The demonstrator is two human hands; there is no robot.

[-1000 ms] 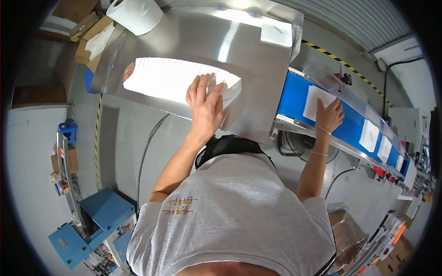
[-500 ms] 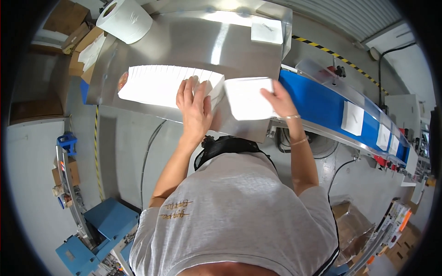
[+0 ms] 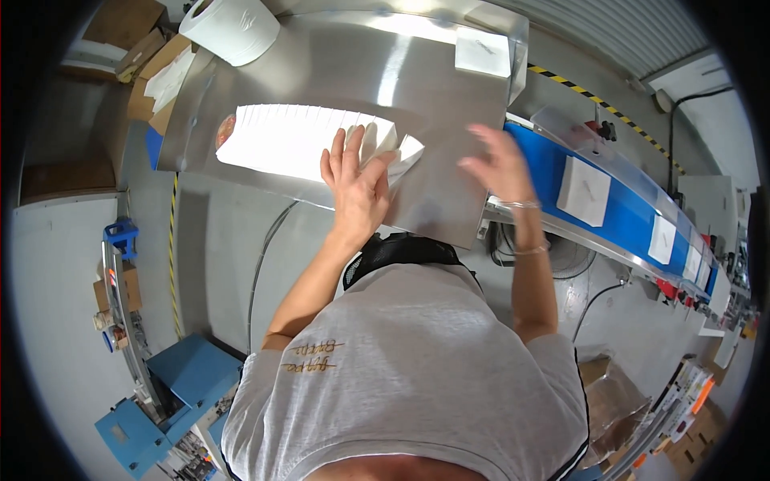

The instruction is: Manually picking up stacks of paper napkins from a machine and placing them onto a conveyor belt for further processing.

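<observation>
Two hands work over the steel table (image 3: 433, 72): the left hand (image 3: 357, 180) lies flat with fingers spread on the near end of the fanned white sheets (image 3: 297, 140), as it did half a second ago. The right hand (image 3: 497, 160), blurred, is open and empty beside the blue belt (image 3: 626, 208). The sheet it held earlier is gone from it, and a white packet (image 3: 584, 189) lies on the belt.

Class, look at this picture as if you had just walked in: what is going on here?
A person stands at a steel table beside a blue conveyor belt. The left hand presses on the end of a fanned row of white sheets. The right hand, blurred and open, hovers empty over the table near the belt. White flat packs lie spaced along the belt, another sits at the table's far corner, and a paper roll stands at the far left.
</observation>
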